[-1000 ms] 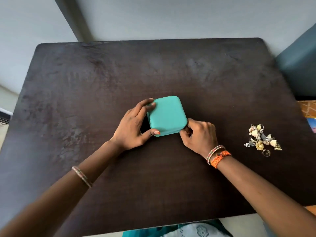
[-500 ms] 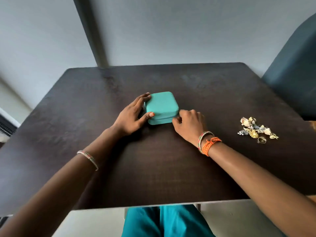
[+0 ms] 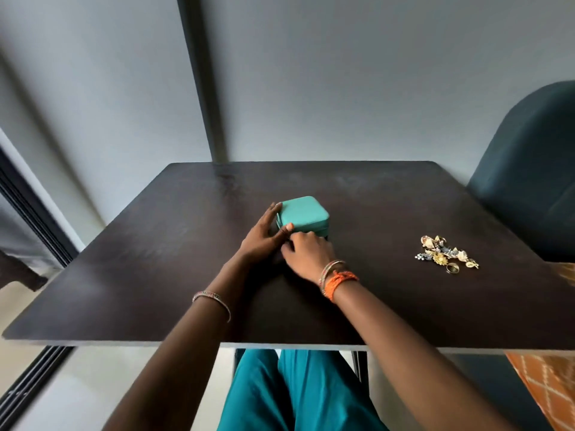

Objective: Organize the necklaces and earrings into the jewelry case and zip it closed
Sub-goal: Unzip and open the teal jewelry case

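A small teal jewelry case [image 3: 303,215] lies closed on the dark table [image 3: 155,259], near its middle. My left hand [image 3: 263,239] cups the case's left side, fingers on its far-left corner and thumb on the front edge. My right hand [image 3: 308,255] is pinched at the case's front side, beside the left thumb; whatever it pinches is hidden under its fingers. A heap of gold and silver earrings with a ring [image 3: 446,256] lies on the table to the right, apart from both hands.
A dark teal chair back [image 3: 529,181] stands at the table's right edge. An orange patterned cloth [image 3: 553,387] shows at lower right. A grey wall with a dark post [image 3: 202,88] stands behind the table. My teal-clad legs [image 3: 295,393] are under the near edge.
The camera has tilted up, so the table looks flatter and more wall shows. My right hand slid left along the case's front, from its right corner to meet the left thumb.
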Tool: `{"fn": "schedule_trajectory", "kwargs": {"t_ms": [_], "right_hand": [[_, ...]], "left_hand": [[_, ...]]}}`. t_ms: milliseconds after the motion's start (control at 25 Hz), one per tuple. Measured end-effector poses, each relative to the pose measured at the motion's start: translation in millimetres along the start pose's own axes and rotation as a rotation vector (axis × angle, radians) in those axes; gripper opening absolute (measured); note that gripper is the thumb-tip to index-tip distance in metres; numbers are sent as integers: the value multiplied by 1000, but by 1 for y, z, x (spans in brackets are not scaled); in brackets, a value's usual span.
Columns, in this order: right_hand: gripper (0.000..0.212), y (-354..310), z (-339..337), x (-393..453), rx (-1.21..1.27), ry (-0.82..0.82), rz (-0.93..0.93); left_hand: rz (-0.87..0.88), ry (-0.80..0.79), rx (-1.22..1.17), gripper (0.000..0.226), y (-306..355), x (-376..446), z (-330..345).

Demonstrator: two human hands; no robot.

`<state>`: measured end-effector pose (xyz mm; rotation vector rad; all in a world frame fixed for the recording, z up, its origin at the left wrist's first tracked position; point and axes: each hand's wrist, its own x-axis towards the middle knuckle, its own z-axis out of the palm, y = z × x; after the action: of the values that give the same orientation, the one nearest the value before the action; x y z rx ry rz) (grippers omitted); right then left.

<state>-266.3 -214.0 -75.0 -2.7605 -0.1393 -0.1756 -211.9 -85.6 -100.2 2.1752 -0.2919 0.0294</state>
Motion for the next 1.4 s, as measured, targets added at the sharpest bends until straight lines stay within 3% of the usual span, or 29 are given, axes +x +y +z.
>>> {"fn": "schedule_trajectory", "kwargs": {"t_ms": [80,200,400,640,840,1040,1200,1400], "right_hand": [[34,19,-16,3,32,102,81],[16,42,-31,25,92,299,71],[36,53,-4,63,340,41,-87],[38,58,8,54,444,123,-58],[39,58,19,51,470,238,-76],[39,58,19,53,486,253,-69],[38,58,19,52,498,266,-64],[39,57,17,50,487,252,-64]], "left_hand": [[-14,16,122,96,0,-10,8],[58,93,244,95,3,-12,15],[98,163,215,38,-6,-11,14],[187,263,155,7,-7,-12,8],[102,231,53,26,-6,-10,9],[131,261,141,26,-6,-15,9],[84,207,276,42,0,-16,14],[179,164,306,22,-3,-15,10]]}}
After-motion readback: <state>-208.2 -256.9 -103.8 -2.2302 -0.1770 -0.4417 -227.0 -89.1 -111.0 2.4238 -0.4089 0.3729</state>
